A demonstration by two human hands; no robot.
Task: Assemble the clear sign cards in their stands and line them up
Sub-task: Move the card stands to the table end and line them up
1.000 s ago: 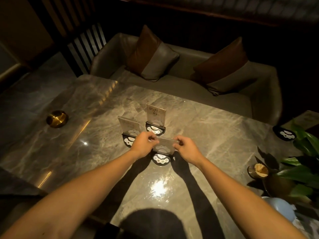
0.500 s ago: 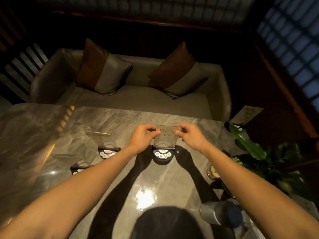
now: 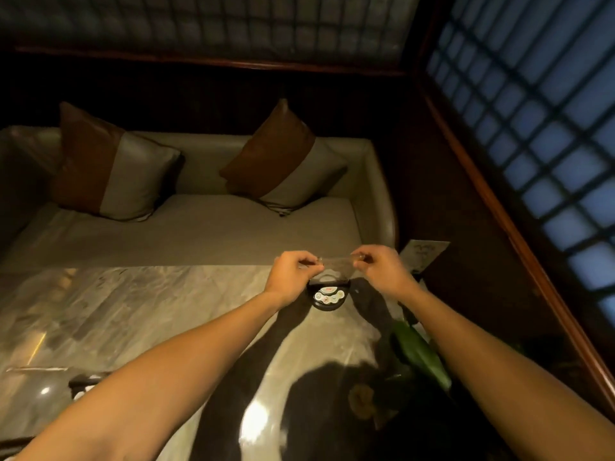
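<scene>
While both hands pinch its top corners, the clear card [image 3: 335, 265] stands in its black stand [image 3: 327, 295] near the table's far right edge.

Left hand [image 3: 293, 274] and right hand [image 3: 382, 269] are each closed on an upper corner of the card; its lower edge meets the stand's slot, though full seating cannot be confirmed. One further stand [image 3: 83, 387] shows at lower left, well apart; its card is not clearly visible. Judged unfinished: the lining up remains outstanding.

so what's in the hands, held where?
The clear sign card, pinched at its top corners: left hand, right hand. It stands in the black stand.
</scene>
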